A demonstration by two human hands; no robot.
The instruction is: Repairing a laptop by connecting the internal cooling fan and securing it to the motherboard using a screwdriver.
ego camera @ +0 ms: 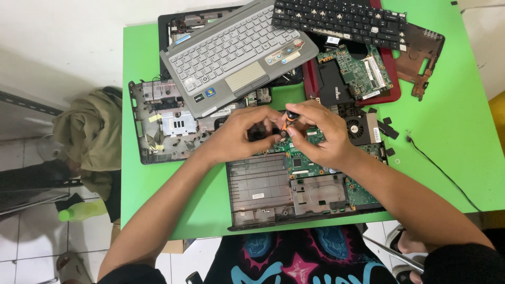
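Observation:
An opened laptop base [263,194] with a green circuit board [307,165] lies on the green table [452,115] in front of me. My right hand [318,134] grips a small screwdriver [290,117] with an orange and black handle, held upright over the board. My left hand [239,131] is curled beside it, fingers touching a small dark part [258,131] next to the screwdriver tip. What the left fingers pinch is mostly hidden.
A grey laptop top with keyboard [231,52] lies over a stripped chassis [163,123]. A loose black keyboard [339,18], a red laptop base [357,73], a brown plastic frame [421,52], a fan [360,129] and a black cable [442,171] sit farther off. A green bottle [81,210] lies on the floor.

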